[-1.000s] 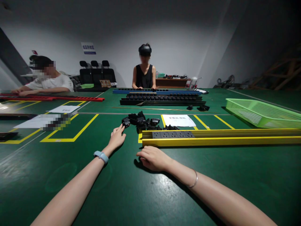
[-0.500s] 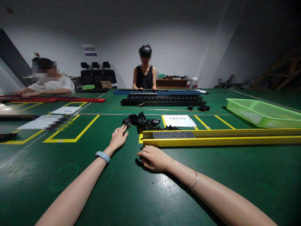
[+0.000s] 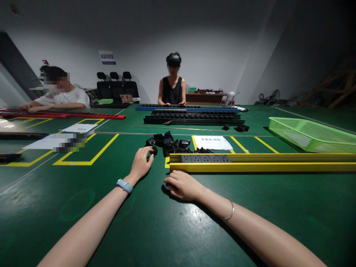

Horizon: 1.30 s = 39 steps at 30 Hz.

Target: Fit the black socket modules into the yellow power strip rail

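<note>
My left hand [image 3: 141, 164] reaches to the near left side of a pile of black socket modules [image 3: 167, 141]. Its thumb and forefinger close on one black socket module [image 3: 155, 150], partly covered by the fingers. Loosely bent and palm down, my right hand [image 3: 183, 185] rests on the table just in front of the left end of a yellow rail [image 3: 250, 167]. Its fingers are a little apart, and nothing shows in them. Inside the rail's channel, near that left end, lies a row of several grey-black socket modules [image 3: 205, 158] with their slotted faces showing.
A green plastic basket [image 3: 314, 135] stands at the right behind the rail. A white paper sign [image 3: 213, 143] lies past the rail. Farther back are a dark rail with modules [image 3: 194, 121] and a blue rail [image 3: 217, 109], where a person sits. Another person is at the left by red rails [image 3: 105, 116].
My left hand has gone from fingers reaching onto the pile's edge to a pinch on one module, drawn slightly toward me. The right hand stays almost where it was.
</note>
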Each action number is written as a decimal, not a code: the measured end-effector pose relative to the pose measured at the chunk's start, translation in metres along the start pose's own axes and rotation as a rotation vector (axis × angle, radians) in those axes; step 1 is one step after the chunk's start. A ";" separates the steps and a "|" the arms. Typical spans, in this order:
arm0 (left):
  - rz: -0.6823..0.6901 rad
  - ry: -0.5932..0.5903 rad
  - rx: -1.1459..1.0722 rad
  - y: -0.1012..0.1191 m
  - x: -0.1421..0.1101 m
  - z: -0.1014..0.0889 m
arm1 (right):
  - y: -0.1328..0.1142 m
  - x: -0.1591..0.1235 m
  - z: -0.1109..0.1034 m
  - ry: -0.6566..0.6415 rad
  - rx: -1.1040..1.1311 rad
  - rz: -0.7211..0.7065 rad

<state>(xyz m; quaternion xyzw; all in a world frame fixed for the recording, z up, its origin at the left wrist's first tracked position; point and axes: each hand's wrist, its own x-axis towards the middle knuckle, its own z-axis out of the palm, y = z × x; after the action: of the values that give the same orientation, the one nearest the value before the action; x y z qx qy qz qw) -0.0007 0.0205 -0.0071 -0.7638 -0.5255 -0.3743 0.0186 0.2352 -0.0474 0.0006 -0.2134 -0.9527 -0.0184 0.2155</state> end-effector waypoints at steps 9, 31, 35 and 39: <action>-0.077 -0.136 0.050 -0.023 0.000 0.020 | 0.001 -0.001 0.003 0.003 -0.013 0.004; -0.130 -0.121 0.096 -0.019 0.005 0.025 | 0.000 0.001 0.003 0.030 0.003 0.031; -0.118 -0.143 0.023 -0.017 0.005 0.020 | 0.000 -0.001 0.001 0.032 -0.004 0.046; -0.047 -0.192 -0.155 -0.007 0.000 0.006 | 0.000 -0.001 0.001 0.039 -0.006 0.042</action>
<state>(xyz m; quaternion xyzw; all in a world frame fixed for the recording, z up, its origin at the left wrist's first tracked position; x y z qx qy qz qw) -0.0035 0.0262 -0.0139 -0.7827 -0.5121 -0.3396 -0.0997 0.2359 -0.0480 -0.0009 -0.2334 -0.9436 -0.0210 0.2338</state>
